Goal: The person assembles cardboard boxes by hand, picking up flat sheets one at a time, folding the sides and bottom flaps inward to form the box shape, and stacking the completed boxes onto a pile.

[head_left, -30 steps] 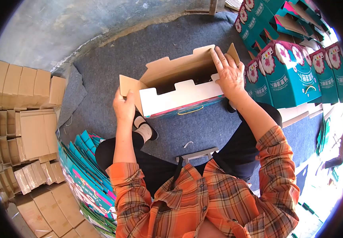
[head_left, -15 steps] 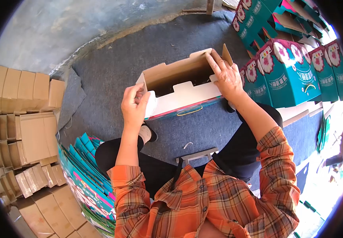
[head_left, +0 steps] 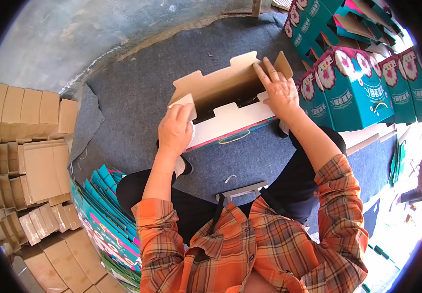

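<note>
A carton [head_left: 245, 117] with a handle cord on its printed near side stands between my legs. Its top is uncovered, with several flaps raised and dark contents barely visible inside. My left hand [head_left: 176, 128] is closed around the small left end flap [head_left: 185, 102], fingers over its top edge. Across the right end lies my right hand [head_left: 281, 96], fingers stretched and spread toward the far panel, thumb by the near edge. Just behind those fingers, the right end flap [head_left: 283, 65] sticks up.
Brown cardboard boxes [head_left: 47, 168] are stacked at the left. Flattened teal printed cartons [head_left: 106, 205] lean by my left leg. Assembled teal cartons [head_left: 352, 93] stand at the right. A grey stool edge [head_left: 242, 191] shows between my legs, above dark floor matting [head_left: 138, 83].
My left hand has moved up and right and raised the left end flap. The far panel leans farther outward. My right hand stays at the right end, with its fingers more spread.
</note>
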Available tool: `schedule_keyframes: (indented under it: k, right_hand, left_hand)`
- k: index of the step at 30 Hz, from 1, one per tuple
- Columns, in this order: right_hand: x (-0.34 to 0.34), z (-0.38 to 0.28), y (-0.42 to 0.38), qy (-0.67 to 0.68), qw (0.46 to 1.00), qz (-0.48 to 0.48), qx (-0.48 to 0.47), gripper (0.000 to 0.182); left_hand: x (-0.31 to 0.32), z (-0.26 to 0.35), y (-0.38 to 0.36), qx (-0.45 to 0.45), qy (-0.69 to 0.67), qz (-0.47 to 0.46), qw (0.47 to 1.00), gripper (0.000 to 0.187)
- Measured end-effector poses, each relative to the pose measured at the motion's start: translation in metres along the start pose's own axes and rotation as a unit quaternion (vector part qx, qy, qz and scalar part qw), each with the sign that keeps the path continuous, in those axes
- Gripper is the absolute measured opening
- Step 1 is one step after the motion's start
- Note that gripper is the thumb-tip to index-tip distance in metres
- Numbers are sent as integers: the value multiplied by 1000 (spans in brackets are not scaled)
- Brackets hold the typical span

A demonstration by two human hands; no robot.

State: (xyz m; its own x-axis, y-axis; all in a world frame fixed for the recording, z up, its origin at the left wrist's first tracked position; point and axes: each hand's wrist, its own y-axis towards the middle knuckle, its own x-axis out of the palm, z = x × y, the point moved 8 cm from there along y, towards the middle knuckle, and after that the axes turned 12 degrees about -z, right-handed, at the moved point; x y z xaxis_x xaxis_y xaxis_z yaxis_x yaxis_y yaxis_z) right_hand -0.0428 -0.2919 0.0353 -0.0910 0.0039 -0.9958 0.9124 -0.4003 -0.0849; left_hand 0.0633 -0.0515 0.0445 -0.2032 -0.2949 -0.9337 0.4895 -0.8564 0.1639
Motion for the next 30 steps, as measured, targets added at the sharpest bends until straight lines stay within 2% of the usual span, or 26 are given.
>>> schedule_keyframes:
  k: [1,2,3,4,6,7,9,10,11,13,14,15,17,19,20,21,22,23,25,26,27,29,30]
  right_hand:
    - [2,-3,0,-8,1000,10,-25,109]
    - [4,-6,-1,-1,999,27,-31,96]
    - [8,-6,-2,-1,999,27,-31,96]
    - [4,-10,-5,-4,996,70,-62,83]
    - [-4,-19,-13,-5,984,128,-122,64]
    - [-6,-20,-16,-6,984,129,-123,64]
    - [-8,-28,-23,10,979,101,-178,59]
    - [-21,-30,-30,42,969,142,-196,47]
    - [-22,-26,-31,41,970,140,-195,47]
    - [-22,-25,-32,145,947,90,-271,34]
    - [-26,-25,-32,252,920,78,-291,26]
    - [-25,-26,-30,251,920,79,-292,26]
    - [-9,-15,-18,402,883,32,-240,25]
    - [7,8,3,510,852,39,-116,24]
    - [10,20,9,512,854,54,-75,28]
    - [9,29,12,514,854,68,-34,32]
    - [18,35,16,562,826,34,18,42]
    - [16,36,16,563,826,34,19,42]
    - [22,37,16,629,775,-10,62,46]
    - [31,37,23,640,766,-50,33,47]
    - [32,40,24,639,766,-51,34,47]
    - [41,47,25,653,752,-56,68,43]
    - [41,48,24,653,752,-56,68,43]
  left_hand:
    - [0,2,2,1,0,-1,1000,46]
    - [2,-1,4,-24,-39,-4,999,51]
    - [5,-5,6,-50,-77,-8,996,57]
    - [11,-19,6,-91,-146,-18,985,76]
    - [11,-29,10,-112,-164,-12,980,81]
    - [12,-35,10,-133,-181,-7,974,87]
    - [14,-35,11,-138,-153,-17,978,91]
    - [16,-35,11,-142,-124,-29,982,95]
    - [18,-34,11,-141,-126,-30,981,95]
    - [20,-36,10,-158,-108,-38,981,97]
    - [19,-36,10,-158,-109,-37,981,97]
    - [21,-37,10,-164,-107,-51,979,97]
    - [23,-38,7,-172,-105,-66,977,97]
    - [19,-35,5,-152,-139,-32,978,98]
    - [20,-35,3,-152,-139,-33,978,98]
    - [17,-37,0,-146,-204,15,968,90]
    - [14,-40,-3,-139,-267,63,952,82]
    - [18,-46,-4,-138,-267,62,952,82]
    - [19,-54,-3,-112,-292,63,948,61]
    - [23,-61,-6,-112,-383,99,911,37]
    - [22,-63,-7,-113,-385,99,911,37]
    - [24,-71,-8,-132,-405,57,903,23]
    - [22,-68,-9,-162,-422,65,889,17]
